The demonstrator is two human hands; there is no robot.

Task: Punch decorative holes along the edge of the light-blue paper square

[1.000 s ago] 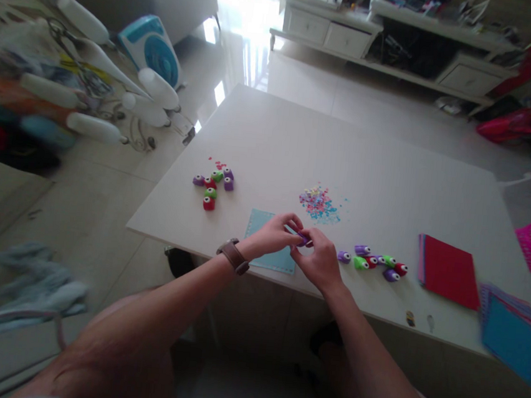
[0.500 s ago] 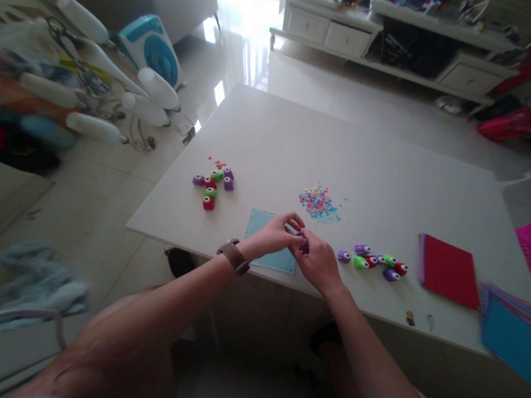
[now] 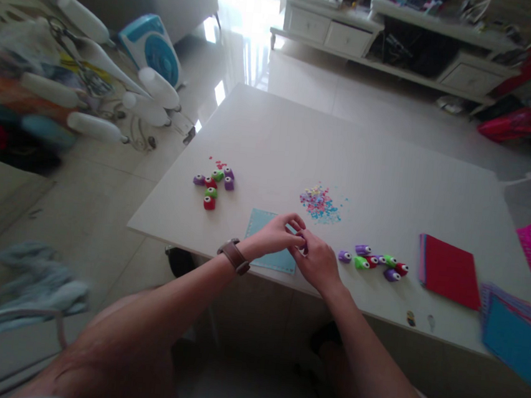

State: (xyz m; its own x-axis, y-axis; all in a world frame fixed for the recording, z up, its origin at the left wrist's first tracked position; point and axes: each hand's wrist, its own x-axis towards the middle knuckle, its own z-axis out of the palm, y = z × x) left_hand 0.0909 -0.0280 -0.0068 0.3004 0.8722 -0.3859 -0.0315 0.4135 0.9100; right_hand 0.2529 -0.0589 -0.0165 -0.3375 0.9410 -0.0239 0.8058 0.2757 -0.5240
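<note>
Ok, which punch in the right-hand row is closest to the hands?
The purple punch at the row's left end, beside the right hand; the rest trail toward the red paper.

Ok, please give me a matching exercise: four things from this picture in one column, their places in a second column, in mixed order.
1 red paper stack
2 light blue sheet
3 confetti pile
4 brown watch

A beneath the left hand
B on the left wrist
C near the right end of the table
D beyond the right hand

Pairs: 1-C, 2-A, 3-D, 4-B
</note>
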